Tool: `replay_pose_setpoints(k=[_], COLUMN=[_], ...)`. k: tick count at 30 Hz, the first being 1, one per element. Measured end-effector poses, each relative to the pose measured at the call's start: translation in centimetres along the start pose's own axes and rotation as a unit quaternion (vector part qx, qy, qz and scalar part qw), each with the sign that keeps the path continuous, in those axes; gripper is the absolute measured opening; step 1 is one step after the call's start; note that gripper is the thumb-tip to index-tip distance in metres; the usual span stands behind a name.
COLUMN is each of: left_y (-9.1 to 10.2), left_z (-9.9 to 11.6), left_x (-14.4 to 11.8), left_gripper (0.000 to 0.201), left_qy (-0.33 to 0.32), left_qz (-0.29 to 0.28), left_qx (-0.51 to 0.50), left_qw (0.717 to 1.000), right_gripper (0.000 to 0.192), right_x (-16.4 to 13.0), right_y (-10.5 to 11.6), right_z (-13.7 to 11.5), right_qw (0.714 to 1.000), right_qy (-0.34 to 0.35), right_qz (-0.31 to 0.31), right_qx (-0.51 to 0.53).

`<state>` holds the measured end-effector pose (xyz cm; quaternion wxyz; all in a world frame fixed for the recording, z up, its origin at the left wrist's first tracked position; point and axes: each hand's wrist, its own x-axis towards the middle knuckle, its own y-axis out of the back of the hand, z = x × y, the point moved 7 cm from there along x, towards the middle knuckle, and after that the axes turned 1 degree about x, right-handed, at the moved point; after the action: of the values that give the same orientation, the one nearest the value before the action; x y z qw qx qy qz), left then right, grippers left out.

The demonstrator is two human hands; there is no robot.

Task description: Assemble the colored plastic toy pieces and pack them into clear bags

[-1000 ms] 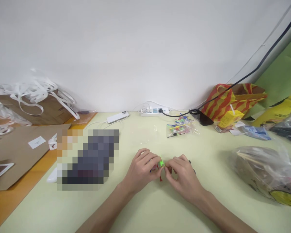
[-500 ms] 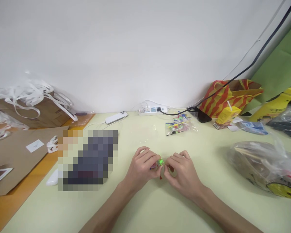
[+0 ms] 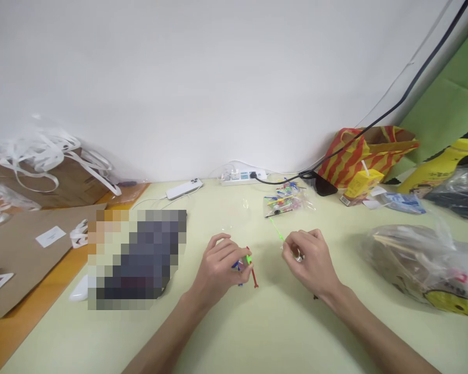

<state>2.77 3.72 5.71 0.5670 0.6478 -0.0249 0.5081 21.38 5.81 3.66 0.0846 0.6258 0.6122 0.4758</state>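
Observation:
My left hand (image 3: 220, 265) is closed in a pinch on small coloured plastic pieces above the table. A thin red stick (image 3: 255, 279) with a forked end, a bright green bit (image 3: 248, 258) and a blue bit (image 3: 239, 266) show at its fingertips. To the right, my right hand (image 3: 312, 259) has its fingers closed on a thin green plastic stick (image 3: 277, 229), which points up and left. Something pale also shows inside the right fingers, too small to name. A small dark piece (image 3: 315, 297) peeks out beneath the right wrist.
Behind the hands lie several coloured plastic pieces (image 3: 284, 200) with clear plastic. A power strip (image 3: 243, 177) and a white phone (image 3: 184, 188) sit near the wall. On the right are a tied plastic bag (image 3: 409, 270) and a yellow drink carton (image 3: 362, 187); a pixelated dark object (image 3: 140, 259) lies left.
My hands have moved apart, the right one going right with the green stick now visible in it. The red stick now shows more fully at my left fingertips.

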Motion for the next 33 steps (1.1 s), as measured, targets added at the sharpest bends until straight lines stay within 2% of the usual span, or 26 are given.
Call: replay_pose_setpoints(k=[7, 11, 15, 18, 22, 24, 27, 30, 33], left_y=[-2.0, -3.1, -3.8, -4.1, -4.3, -4.2, -4.0, -3.8, -3.6], left_z=[0.1, 0.4, 0.1, -0.2, -0.3, -0.3, -0.3, -0.5, -0.6], left_x=[-0.5, -0.8, -1.1, -1.3, -1.5, -1.5, -1.5, -1.5, -1.5], left_gripper=[0.016, 0.016, 0.025, 0.032, 0.037, 0.042, 0.045, 0.028, 0.014], left_qy=[0.021, 0.035, 0.049, 0.05, 0.054, 0.057, 0.063, 0.071, 0.073], left_qz=[-0.083, -0.112, -0.133, -0.143, -0.144, -0.144, -0.148, -0.146, -0.14], left_qx=[0.016, 0.04, 0.081, 0.1, 0.098, 0.088, 0.074, 0.065, 0.054], left_qw=[0.996, 0.992, 0.987, 0.983, 0.983, 0.984, 0.984, 0.985, 0.986], right_gripper=[0.016, 0.016, 0.019, 0.022, 0.027, 0.031, 0.032, 0.031, 0.03], right_x=[-1.2, -2.0, -2.1, -1.2, 0.4, 1.0, 1.4, 1.1, 0.5], right_y=[-2.9, -4.1, -4.4, -3.2, 0.7, 2.1, 2.3, 1.3, 0.4], right_z=[-2.2, -2.1, -1.7, -0.5, 2.9, 4.4, 5.4, 5.4, 5.1], right_qw=[0.991, 0.984, 0.982, 0.989, 0.994, 0.994, 0.994, 0.983, 0.973], right_qy=[0.043, 0.044, 0.046, 0.026, -0.039, -0.053, -0.041, -0.028, -0.027], right_qz=[-0.094, -0.132, -0.152, -0.116, -0.006, 0.004, -0.078, -0.175, -0.226], right_qx=[-0.084, -0.108, -0.103, -0.086, -0.101, -0.099, -0.064, -0.041, -0.042])
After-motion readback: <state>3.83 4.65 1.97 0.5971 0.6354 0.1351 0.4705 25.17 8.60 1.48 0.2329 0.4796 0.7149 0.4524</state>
